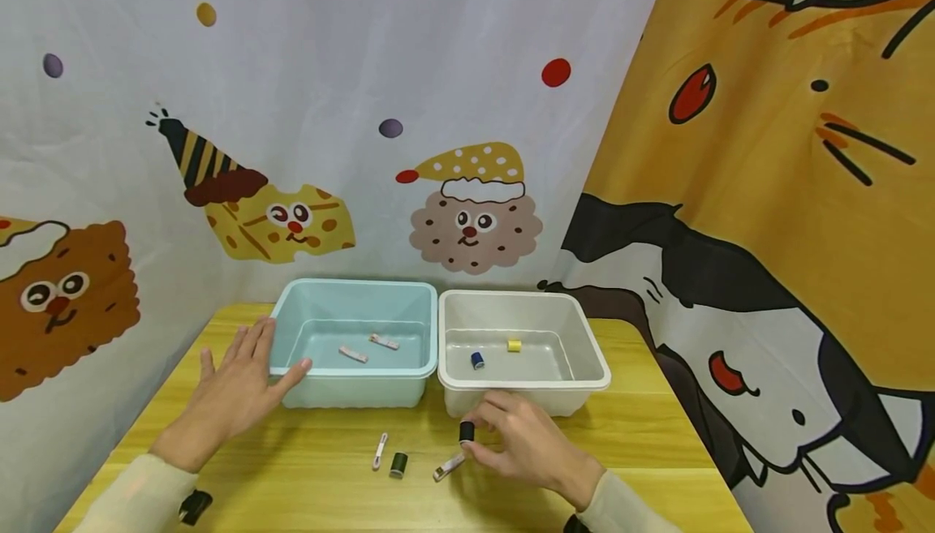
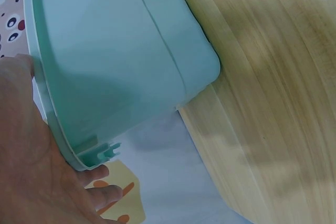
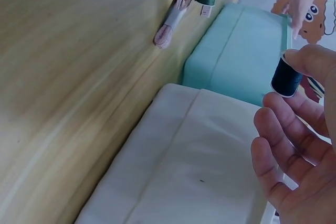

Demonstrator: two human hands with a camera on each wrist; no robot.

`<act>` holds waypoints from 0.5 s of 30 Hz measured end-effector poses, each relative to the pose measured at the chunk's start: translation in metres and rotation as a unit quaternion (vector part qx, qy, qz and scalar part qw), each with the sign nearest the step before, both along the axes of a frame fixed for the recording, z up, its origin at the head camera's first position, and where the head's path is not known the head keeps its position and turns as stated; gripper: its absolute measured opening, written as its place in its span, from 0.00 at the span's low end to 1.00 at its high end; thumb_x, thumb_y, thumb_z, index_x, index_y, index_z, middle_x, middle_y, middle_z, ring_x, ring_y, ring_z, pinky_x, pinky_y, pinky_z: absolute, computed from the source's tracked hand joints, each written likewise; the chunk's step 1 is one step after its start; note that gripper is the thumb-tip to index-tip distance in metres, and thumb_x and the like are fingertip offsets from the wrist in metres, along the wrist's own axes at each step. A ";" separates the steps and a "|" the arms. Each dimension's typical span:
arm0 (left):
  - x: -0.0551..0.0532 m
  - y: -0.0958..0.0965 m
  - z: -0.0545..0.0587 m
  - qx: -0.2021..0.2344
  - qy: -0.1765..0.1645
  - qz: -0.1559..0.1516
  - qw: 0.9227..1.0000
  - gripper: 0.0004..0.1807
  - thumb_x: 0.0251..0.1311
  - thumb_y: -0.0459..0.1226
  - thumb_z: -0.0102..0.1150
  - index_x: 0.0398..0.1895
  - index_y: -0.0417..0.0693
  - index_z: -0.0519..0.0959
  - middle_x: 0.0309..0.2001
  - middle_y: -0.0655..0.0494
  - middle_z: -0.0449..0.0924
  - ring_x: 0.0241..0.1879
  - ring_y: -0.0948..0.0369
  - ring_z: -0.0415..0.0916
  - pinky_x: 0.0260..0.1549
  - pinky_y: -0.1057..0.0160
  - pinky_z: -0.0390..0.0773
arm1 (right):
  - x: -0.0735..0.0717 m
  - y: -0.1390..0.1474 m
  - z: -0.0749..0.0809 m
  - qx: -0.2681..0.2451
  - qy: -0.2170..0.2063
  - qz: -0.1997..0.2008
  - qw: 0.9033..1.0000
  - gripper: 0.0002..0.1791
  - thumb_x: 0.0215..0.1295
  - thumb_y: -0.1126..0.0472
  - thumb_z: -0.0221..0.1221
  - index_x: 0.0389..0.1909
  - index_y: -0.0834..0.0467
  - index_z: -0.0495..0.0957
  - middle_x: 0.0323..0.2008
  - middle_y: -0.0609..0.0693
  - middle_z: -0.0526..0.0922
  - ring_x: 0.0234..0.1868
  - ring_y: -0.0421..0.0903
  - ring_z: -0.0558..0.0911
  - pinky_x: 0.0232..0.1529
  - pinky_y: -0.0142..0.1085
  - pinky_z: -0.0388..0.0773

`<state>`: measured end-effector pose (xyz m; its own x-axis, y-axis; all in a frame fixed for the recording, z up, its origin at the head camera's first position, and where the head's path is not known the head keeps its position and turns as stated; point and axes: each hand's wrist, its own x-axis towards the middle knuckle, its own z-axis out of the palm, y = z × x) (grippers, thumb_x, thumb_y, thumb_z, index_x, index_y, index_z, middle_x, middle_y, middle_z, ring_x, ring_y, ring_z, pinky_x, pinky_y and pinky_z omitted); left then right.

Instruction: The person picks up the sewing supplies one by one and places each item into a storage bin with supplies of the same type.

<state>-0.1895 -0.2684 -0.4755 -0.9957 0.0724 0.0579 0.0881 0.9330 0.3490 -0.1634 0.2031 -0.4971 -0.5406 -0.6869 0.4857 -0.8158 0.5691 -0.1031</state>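
My right hand (image 1: 522, 440) pinches a black thread spool (image 1: 467, 432) between thumb and fingers, just in front of the white bin (image 1: 570, 385). In the right wrist view the black spool (image 3: 286, 78) shows at the fingertips. Spread fingers of my left hand (image 1: 237, 383) rest at the left front corner of the light blue bin (image 1: 351, 392), with the thumb over its rim. On the table lie a green thread spool (image 1: 398, 465), a small white cord bundle (image 1: 380, 451) and a pinkish cord bundle (image 1: 449, 466) below the right hand.
Inside the white bin are a blue spool (image 1: 477, 361) and a yellow spool (image 1: 514, 346). Two pinkish cord bundles, one nearer (image 1: 354, 354) and one farther (image 1: 384, 341), lie in the blue bin. Both bins stand side by side against a printed curtain (image 1: 307, 95) behind the wooden table (image 1: 307, 484).
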 end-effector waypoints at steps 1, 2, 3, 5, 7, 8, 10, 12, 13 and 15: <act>0.000 0.000 0.000 0.000 -0.001 0.000 1.000 0.66 0.84 0.77 0.45 0.96 0.31 0.43 0.95 0.26 0.46 0.91 0.19 0.45 0.76 0.03 0.39 | 0.000 0.000 0.001 0.000 0.002 0.000 1.000 0.16 0.67 0.48 0.85 0.47 0.45 0.90 0.40 0.37 0.88 0.40 0.31 0.82 0.46 0.25 0.82; -0.001 0.000 0.000 0.000 -0.001 0.000 1.000 0.66 0.84 0.77 0.45 0.96 0.31 0.43 0.95 0.26 0.46 0.91 0.19 0.45 0.76 0.03 0.38 | -0.001 0.000 0.001 -0.001 0.003 0.002 1.000 0.16 0.67 0.48 0.85 0.47 0.46 0.90 0.40 0.37 0.88 0.40 0.31 0.82 0.46 0.24 0.82; -0.001 0.000 0.000 0.000 -0.001 0.000 1.000 0.66 0.84 0.77 0.45 0.96 0.31 0.43 0.95 0.26 0.45 0.91 0.19 0.45 0.76 0.03 0.38 | -0.001 -0.001 0.002 -0.002 0.002 0.004 1.000 0.15 0.67 0.49 0.85 0.48 0.46 0.90 0.40 0.37 0.88 0.39 0.31 0.83 0.45 0.24 0.82; -0.001 0.000 -0.001 -0.001 -0.002 0.001 1.000 0.66 0.84 0.77 0.45 0.96 0.31 0.43 0.95 0.26 0.45 0.90 0.19 0.45 0.76 0.03 0.39 | -0.002 -0.001 0.003 -0.004 -0.001 0.008 1.000 0.15 0.67 0.49 0.85 0.48 0.47 0.91 0.40 0.36 0.88 0.39 0.33 0.84 0.45 0.23 0.82; -0.001 0.000 -0.001 -0.003 -0.002 0.001 1.000 0.66 0.84 0.77 0.45 0.96 0.30 0.43 0.94 0.25 0.46 0.90 0.19 0.45 0.76 0.02 0.39 | -0.003 -0.001 0.006 -0.006 -0.004 0.011 1.000 0.15 0.68 0.50 0.84 0.48 0.48 0.91 0.40 0.38 0.89 0.38 0.36 0.86 0.44 0.24 0.83; -0.001 0.000 -0.001 -0.003 -0.001 0.002 1.000 0.66 0.84 0.77 0.45 0.96 0.30 0.43 0.94 0.25 0.46 0.90 0.19 0.45 0.75 0.02 0.39 | -0.004 -0.002 0.007 -0.006 -0.006 0.010 1.000 0.15 0.68 0.50 0.84 0.48 0.48 0.91 0.41 0.39 0.89 0.38 0.36 0.87 0.44 0.23 0.83; -0.001 0.000 -0.001 -0.003 0.000 0.002 1.000 0.66 0.84 0.77 0.45 0.96 0.30 0.43 0.94 0.25 0.46 0.90 0.19 0.46 0.75 0.02 0.39 | -0.005 -0.002 0.009 -0.007 -0.008 0.011 1.000 0.15 0.68 0.51 0.84 0.49 0.49 0.91 0.42 0.39 0.90 0.39 0.37 0.88 0.45 0.24 0.84; 0.000 0.000 0.000 -0.002 0.000 0.001 1.000 0.66 0.84 0.76 0.45 0.96 0.30 0.43 0.94 0.25 0.46 0.90 0.18 0.45 0.75 0.02 0.39 | -0.006 -0.002 0.011 -0.006 -0.006 0.008 1.000 0.15 0.68 0.50 0.84 0.49 0.49 0.91 0.42 0.39 0.91 0.39 0.35 0.87 0.45 0.24 0.85; -0.001 0.000 0.000 -0.002 0.000 0.001 1.000 0.66 0.84 0.76 0.45 0.96 0.30 0.43 0.94 0.25 0.46 0.90 0.18 0.45 0.75 0.02 0.39 | -0.006 -0.001 0.013 -0.006 -0.005 0.008 1.000 0.15 0.68 0.50 0.84 0.49 0.49 0.91 0.42 0.39 0.91 0.39 0.34 0.87 0.45 0.24 0.85; -0.001 0.000 0.000 -0.001 -0.002 0.000 1.000 0.66 0.84 0.76 0.45 0.96 0.30 0.43 0.94 0.25 0.46 0.90 0.18 0.45 0.75 0.02 0.39 | -0.007 -0.001 0.015 -0.007 -0.002 0.007 1.000 0.15 0.68 0.50 0.84 0.49 0.49 0.91 0.42 0.39 0.90 0.39 0.33 0.86 0.45 0.24 0.85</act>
<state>-0.1903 -0.2688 -0.4751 -0.9959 0.0726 0.0533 0.0866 0.9338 0.3471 -0.1706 0.2018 -0.4818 -0.5328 -0.6872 0.4939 -0.8233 0.5559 -0.1147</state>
